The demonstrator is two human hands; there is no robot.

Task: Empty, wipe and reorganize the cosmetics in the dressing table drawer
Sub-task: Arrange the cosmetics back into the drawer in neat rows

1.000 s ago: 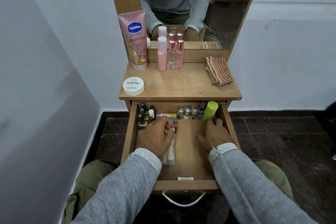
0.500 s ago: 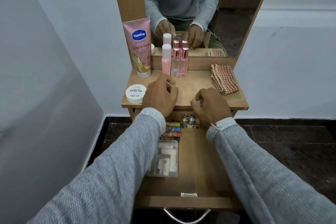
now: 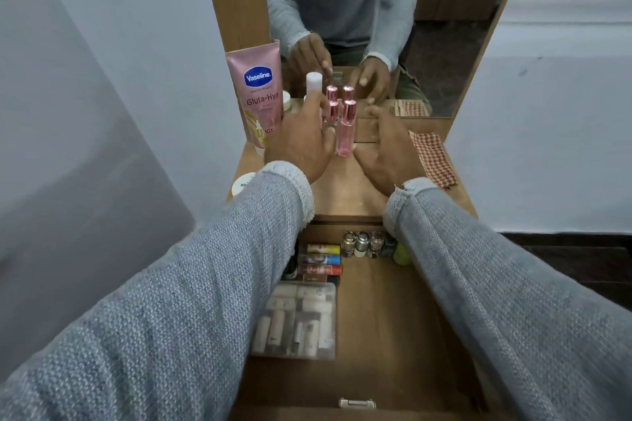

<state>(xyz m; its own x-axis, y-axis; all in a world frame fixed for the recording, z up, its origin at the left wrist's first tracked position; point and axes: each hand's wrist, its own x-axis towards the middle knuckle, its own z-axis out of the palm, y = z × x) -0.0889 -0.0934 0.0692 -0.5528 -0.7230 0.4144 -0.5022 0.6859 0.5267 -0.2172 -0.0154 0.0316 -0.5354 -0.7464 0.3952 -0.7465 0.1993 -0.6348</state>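
Observation:
The drawer point(image 3: 393, 335) stands pulled out below the tabletop point(image 3: 345, 188). It holds a clear case of tubes point(image 3: 297, 318), stacked lip balm sticks point(image 3: 321, 260), small silver-capped bottles point(image 3: 362, 244) and a green bottle point(image 3: 402, 255). My left hand point(image 3: 301, 143) reaches over the tabletop, its straight fingers covering the white-capped pink bottle; a grip is not visible. Two pink-capped spray bottles point(image 3: 346, 133) stand between my hands. To their right my right hand point(image 3: 386, 147) hovers with spread fingers and holds nothing.
A pink Vaseline tube point(image 3: 260, 92) stands at the back left against the mirror point(image 3: 444, 44). A white jar point(image 3: 242, 183) sits at the left edge, half hidden by my sleeve. A folded checked cloth point(image 3: 432, 157) lies at the right. Walls close in on both sides.
Both hands have left the drawer and moved up and forward over the tabletop to the bottles by the mirror. Their fingers have uncurled.

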